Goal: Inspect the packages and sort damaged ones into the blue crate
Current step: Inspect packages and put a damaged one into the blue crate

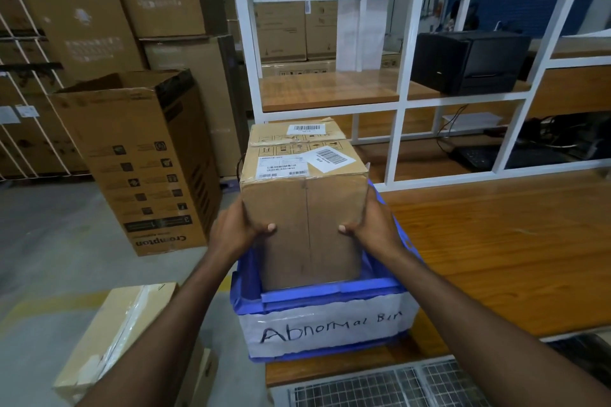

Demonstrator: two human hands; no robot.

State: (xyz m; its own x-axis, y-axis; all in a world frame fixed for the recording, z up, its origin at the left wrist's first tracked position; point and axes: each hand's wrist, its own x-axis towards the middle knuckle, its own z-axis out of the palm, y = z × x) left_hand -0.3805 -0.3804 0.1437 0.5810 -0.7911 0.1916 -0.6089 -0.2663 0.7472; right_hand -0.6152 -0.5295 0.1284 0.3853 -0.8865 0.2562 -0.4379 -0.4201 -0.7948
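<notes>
A brown cardboard package (305,205) with barcode labels and torn tape on its top stands upright, its lower end inside the blue crate (325,294). The crate sits at the left end of a wooden table and carries a white label reading "Abnormal Bin". My left hand (236,228) grips the package's left side, thumb pressed on the front face. My right hand (372,225) grips its right side the same way. The package's bottom is hidden by the crate's rim.
The wooden table (496,248) stretches to the right of the crate. A white shelf frame (410,99) with a black printer (469,63) stands behind. On the floor left are a tall open carton (139,158) and a taped box (115,340). A wire grid (380,387) lies near.
</notes>
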